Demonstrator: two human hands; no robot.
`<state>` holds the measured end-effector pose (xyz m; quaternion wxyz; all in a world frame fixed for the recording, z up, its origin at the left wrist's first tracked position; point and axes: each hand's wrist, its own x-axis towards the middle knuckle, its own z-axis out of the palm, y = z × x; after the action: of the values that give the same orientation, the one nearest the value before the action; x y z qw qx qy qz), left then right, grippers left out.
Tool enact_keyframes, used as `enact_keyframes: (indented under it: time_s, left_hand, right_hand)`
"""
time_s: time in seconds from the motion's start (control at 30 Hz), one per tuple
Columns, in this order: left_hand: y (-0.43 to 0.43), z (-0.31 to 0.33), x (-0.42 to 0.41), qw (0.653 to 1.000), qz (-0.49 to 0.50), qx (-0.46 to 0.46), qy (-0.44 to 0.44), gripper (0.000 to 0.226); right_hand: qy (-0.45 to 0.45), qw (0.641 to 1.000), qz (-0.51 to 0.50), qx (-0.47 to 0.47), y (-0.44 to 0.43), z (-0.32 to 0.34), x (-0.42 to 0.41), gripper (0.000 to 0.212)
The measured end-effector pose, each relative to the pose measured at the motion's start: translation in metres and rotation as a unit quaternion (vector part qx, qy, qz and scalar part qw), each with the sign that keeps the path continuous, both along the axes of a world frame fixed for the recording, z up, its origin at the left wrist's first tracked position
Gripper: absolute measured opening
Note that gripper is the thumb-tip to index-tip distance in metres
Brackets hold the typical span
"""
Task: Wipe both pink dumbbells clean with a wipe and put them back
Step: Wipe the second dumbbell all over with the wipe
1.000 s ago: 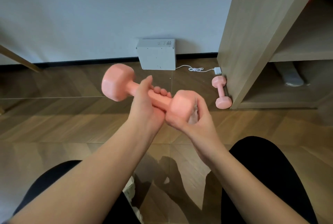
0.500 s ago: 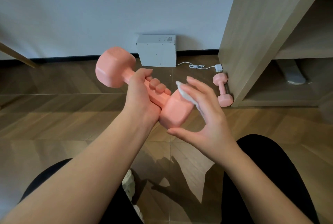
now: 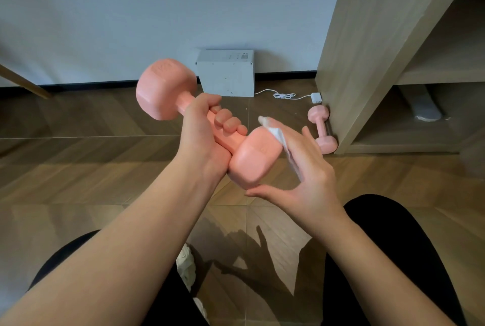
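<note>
The left hand has a full grip on the handle of the dumbbell above the floor, the sure hold for something heavy and likely slick, while the right hand, fingers flat, presses a wipe to its near head.

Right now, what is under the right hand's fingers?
A white wipe, pressed by the right hand against the near head of the held dumbbell. The side of that head beneath the wipe and palm is covered from view.
</note>
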<state>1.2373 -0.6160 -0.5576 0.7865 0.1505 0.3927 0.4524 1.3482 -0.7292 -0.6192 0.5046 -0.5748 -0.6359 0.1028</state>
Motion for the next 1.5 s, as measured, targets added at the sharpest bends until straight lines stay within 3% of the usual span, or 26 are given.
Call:
enact_keyframes:
  time_s: [0.1, 0.27, 0.33, 0.43, 0.5, 0.67, 0.77, 0.9, 0.97, 1.1, 1.17, 1.33, 1.43, 1.5]
  left_hand:
    - [-0.001, 0.002, 0.001, 1.0, -0.01, 0.0, 0.0, 0.035]
    - [-0.004, 0.004, 0.002, 0.999, -0.036, 0.019, 0.008, 0.038]
    - [-0.005, 0.003, 0.003, 0.999, -0.042, 0.022, 0.007, 0.041]
    - [-0.005, 0.002, 0.004, 0.999, -0.029, 0.013, -0.011, 0.044]
    - [-0.005, 0.002, 0.004, 1.0, -0.023, 0.012, -0.006, 0.04]
    - [-0.004, 0.003, 0.004, 0.998, -0.046, 0.04, 0.0, 0.042]
    - [-0.005, 0.003, 0.006, 0.998, -0.047, 0.041, -0.021, 0.043]
    - [-0.006, 0.004, 0.007, 0.998, -0.024, 0.051, -0.041, 0.044]
    - [-0.006, 0.005, 0.007, 0.996, -0.028, 0.065, -0.049, 0.043]
    - [-0.008, 0.005, 0.009, 0.992, -0.053, 0.095, -0.063, 0.043]
    - [-0.009, 0.005, 0.01, 0.993, -0.055, 0.091, -0.052, 0.036]
    - [-0.006, 0.002, 0.011, 0.999, -0.045, 0.004, 0.008, 0.025]
    - [-0.003, -0.003, 0.007, 0.998, 0.001, -0.058, 0.04, 0.031]
    - [-0.001, -0.004, 0.004, 0.996, 0.029, -0.069, 0.045, 0.033]
  right_hand:
    - [-0.061, 0.995, 0.004, 0.073, -0.001, -0.004, 0.001, 0.074]
    - [0.009, 0.998, 0.004, -0.057, 0.001, -0.001, 0.004, 0.09]
    - [-0.022, 1.0, 0.002, -0.012, 0.0, -0.002, 0.004, 0.087]
    - [-0.11, 0.989, 0.015, 0.1, -0.002, -0.007, 0.002, 0.065]
    - [-0.119, 0.988, 0.015, 0.095, -0.002, -0.009, 0.002, 0.064]
    - [0.096, 0.99, 0.017, -0.1, 0.001, -0.007, 0.003, 0.09]
    - [0.1, 0.995, 0.02, -0.019, -0.002, -0.007, 0.002, 0.086]
    - [-0.032, 0.992, 0.022, 0.117, -0.001, -0.014, 0.003, 0.067]
    - [0.013, 0.994, 0.044, 0.099, 0.002, -0.015, 0.001, 0.071]
    - [0.183, 0.981, 0.055, -0.003, 0.001, -0.016, -0.004, 0.093]
    - [0.148, 0.988, 0.032, 0.025, 0.001, -0.018, -0.002, 0.09]
    - [-0.119, 0.986, -0.016, 0.113, 0.002, -0.023, 0.009, 0.075]
    - [-0.214, 0.972, -0.067, 0.07, -0.001, -0.025, 0.006, 0.086]
    - [-0.209, 0.973, -0.102, 0.002, -0.001, -0.024, 0.003, 0.094]
